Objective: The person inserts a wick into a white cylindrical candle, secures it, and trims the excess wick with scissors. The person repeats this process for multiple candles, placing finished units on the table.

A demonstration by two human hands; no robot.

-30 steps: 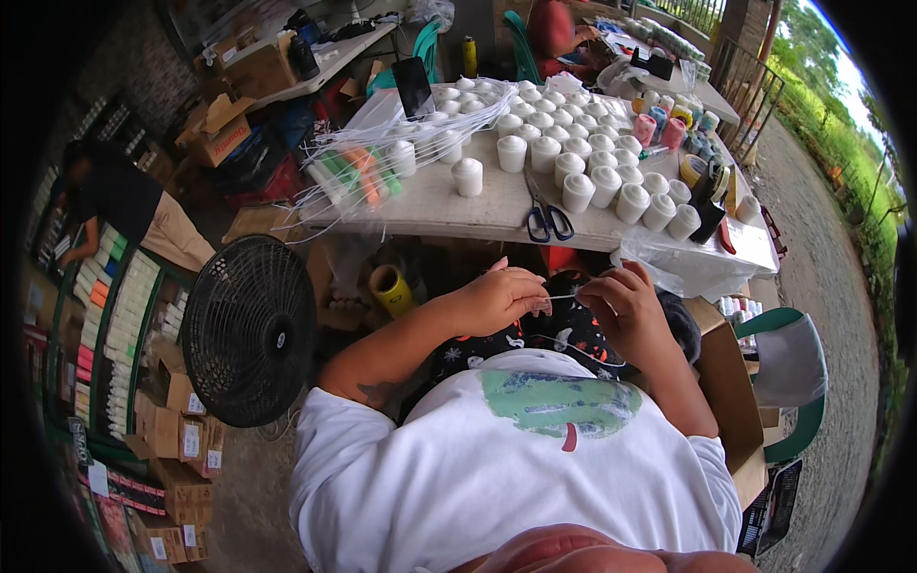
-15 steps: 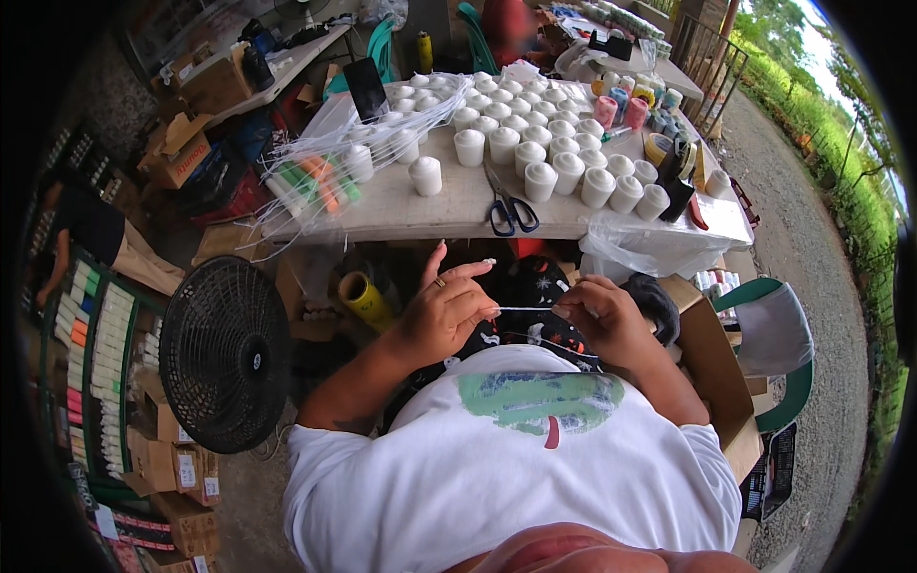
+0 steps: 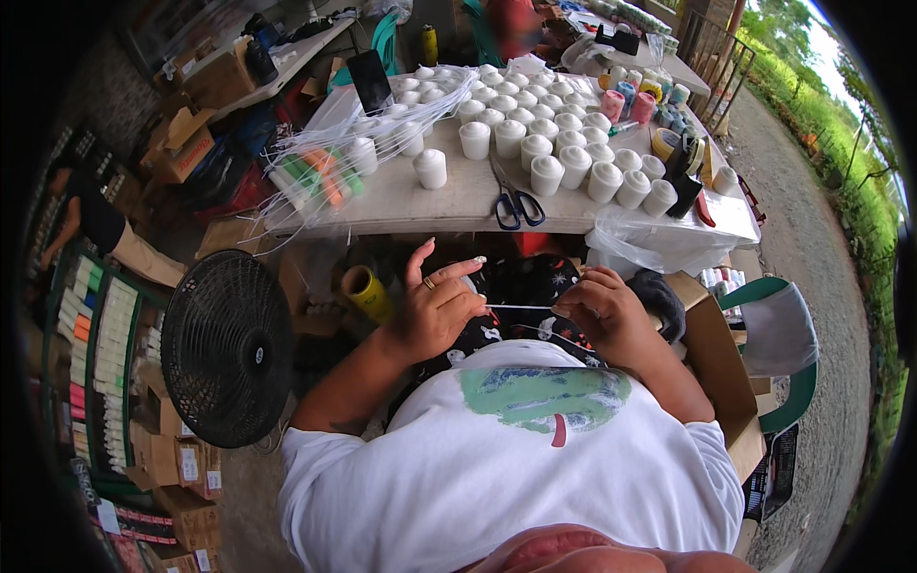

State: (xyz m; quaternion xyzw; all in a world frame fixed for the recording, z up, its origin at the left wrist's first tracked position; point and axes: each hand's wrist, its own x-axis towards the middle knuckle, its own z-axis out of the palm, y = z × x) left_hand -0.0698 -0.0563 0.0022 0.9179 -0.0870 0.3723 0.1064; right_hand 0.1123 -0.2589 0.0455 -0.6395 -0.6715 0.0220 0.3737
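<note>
The white-topped table (image 3: 401,212) spans the view beyond the person's lap. It carries many upright white cylindrical pieces (image 3: 546,176) with domed tops and, toward its left side, a loose bundle of white strands (image 3: 315,143). A black fan (image 3: 227,349) stands to the left; an open cardboard box (image 3: 716,363) stands beside the right arm. The left hand (image 3: 435,304) is partly open: two fingers are raised and spread, while the thumb and a fingertip pinch a strand. The right hand (image 3: 608,310) is curled, its fingertips pinching the other end. Scissors (image 3: 508,189) lie near the table's front edge, touched by neither hand. The thin white strand (image 3: 521,307) runs straight and nearly level between the hands, above the lap.

Step in hand, as judged: holding or working the strand under light tension. The next move appears to call for an even pinch at both ends. Room: the table edge lies ahead of both hands, apart from them; the fan leaves space leftward, whereas the box limits the right elbow.
</note>
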